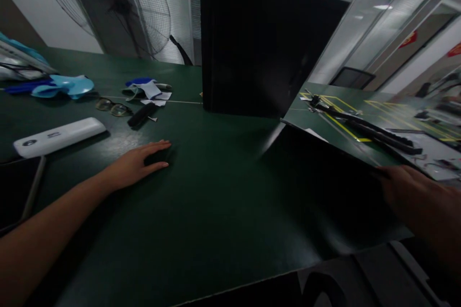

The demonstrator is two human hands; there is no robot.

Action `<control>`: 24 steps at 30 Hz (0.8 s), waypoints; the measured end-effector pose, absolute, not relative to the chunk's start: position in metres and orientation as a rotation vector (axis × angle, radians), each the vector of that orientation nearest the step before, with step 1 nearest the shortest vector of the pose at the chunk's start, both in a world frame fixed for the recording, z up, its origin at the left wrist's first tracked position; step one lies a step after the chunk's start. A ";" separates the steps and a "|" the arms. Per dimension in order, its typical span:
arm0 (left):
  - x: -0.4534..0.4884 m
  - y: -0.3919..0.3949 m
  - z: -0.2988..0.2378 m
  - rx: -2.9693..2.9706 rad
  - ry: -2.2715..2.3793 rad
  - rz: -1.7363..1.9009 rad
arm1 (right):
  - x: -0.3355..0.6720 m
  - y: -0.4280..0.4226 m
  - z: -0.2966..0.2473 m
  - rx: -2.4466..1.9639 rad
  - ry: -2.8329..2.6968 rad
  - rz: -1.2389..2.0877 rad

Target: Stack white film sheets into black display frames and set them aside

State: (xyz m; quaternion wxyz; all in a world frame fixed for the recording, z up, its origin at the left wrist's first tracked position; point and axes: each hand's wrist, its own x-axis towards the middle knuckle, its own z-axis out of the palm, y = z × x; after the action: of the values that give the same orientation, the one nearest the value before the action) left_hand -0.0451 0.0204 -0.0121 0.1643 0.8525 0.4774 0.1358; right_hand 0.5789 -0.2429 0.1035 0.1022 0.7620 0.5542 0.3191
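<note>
My left hand (131, 165) rests on the green tabletop (201, 192), palm down, fingers stretched out and holding nothing. At the right, my right hand (421, 196) is closed on the edge of a thin dark flat panel (334, 177), which is tilted over the table; its lower part blends into shadow. Beyond it a large black panel (266, 43) stands upright on the table. Which kind of thing either panel is, I cannot tell. Left of my left hand lies a long white device (59, 136) with a round dark button.
Glasses (113, 107), a small black object (142, 115) and crumpled cloths (149, 90) lie at the back left, near a light-blue item (65, 85). A dark-screened device (19, 192) sits at the left edge. Black strips (374, 129) lie far right. Behind stands a fan (118, 5).
</note>
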 end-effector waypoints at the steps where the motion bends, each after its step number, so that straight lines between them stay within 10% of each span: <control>1: -0.045 0.021 -0.012 2.423 1.363 0.377 | 0.580 -0.236 0.105 2.247 1.582 0.903; 24: -0.049 0.019 -0.011 2.420 1.304 0.401 | 0.661 -0.163 0.172 2.251 1.809 1.259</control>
State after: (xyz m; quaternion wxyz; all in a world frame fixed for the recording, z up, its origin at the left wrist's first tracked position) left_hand -0.0488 0.0192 -0.0106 0.1806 0.8568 0.4616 0.1421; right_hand 0.6610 -0.1626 0.1715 -0.0047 0.7145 0.5742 0.3996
